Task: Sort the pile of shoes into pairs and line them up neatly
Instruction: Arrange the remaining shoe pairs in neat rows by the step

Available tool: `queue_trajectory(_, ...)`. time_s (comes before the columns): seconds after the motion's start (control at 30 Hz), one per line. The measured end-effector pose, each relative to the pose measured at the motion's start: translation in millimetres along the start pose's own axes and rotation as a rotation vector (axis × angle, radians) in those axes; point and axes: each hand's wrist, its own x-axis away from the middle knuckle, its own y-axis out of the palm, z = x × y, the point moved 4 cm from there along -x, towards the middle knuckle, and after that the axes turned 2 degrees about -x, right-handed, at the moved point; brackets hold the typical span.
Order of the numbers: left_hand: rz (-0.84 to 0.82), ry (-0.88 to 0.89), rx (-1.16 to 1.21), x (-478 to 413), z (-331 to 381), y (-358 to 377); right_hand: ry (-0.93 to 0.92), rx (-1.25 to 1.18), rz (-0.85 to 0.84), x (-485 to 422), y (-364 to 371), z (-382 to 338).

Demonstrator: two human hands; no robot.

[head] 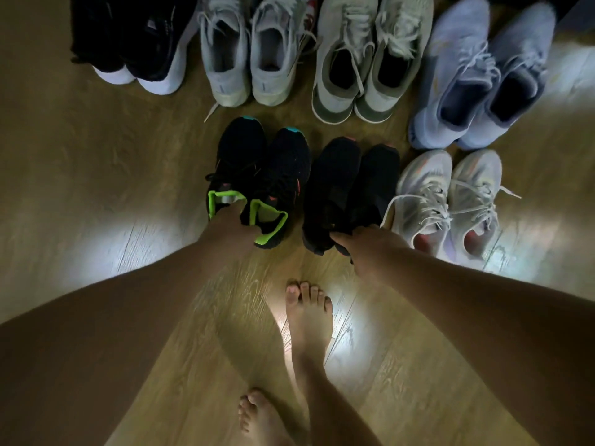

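Note:
Two rows of shoes stand on the wooden floor (96,175). In the near row, my left hand (230,225) grips the heels of a black pair with neon-green collars (277,175). My right hand (370,243) holds the heels of a plain black pair (351,181) right beside it. A white pair with pink insoles (450,194) stands to the right, untouched. The far row holds a black pair with white soles (141,43), a pale grey pair (251,49), a beige pair (367,59) and a lavender pair (476,78).
My two bare feet (306,320) stand on the floor just behind the near row. Bright light patches fall on the boards to the left and right. A loose white lace trails from the white pair toward the black pair.

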Motion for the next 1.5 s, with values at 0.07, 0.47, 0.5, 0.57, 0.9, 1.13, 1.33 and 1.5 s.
queue_trajectory(0.07,0.122,0.095,-0.009,20.9,-13.8,-7.9,-0.013,0.038,0.046,11.5,2.3,-10.0)
queue_trajectory(0.47,0.414,-0.238,0.527,143.9,-224.9,-16.8,-0.254,0.032,0.079,50.5,27.7,-230.0)
queue_trajectory(0.5,0.414,-0.262,0.565,158.2,-246.9,-12.4,-0.266,0.040,0.087,51.9,32.4,-255.5)
queue_trajectory(0.57,0.445,-0.303,0.663,191.1,-294.2,-1.1,-0.314,0.077,0.097,58.3,46.2,-311.6)
queue_trajectory(0.9,0.642,-0.657,0.988,337.0,-554.4,99.2,-0.557,0.249,-0.007,111.9,191.3,-573.4)
queue_trajectory(1.13,0.615,-0.911,1.222,405.1,-640.9,217.4,-0.764,0.550,-0.238,133.3,330.3,-677.9)
queue_trajectory(1.33,0.688,-1.117,1.335,425.7,-678.2,305.7,-0.929,0.978,-0.306,132.2,420.8,-721.3)
queue_trajectory(1.5,0.848,-1.031,1.357,409.1,-693.1,338.4,-1.048,1.190,-0.270,124.8,486.0,-757.2)
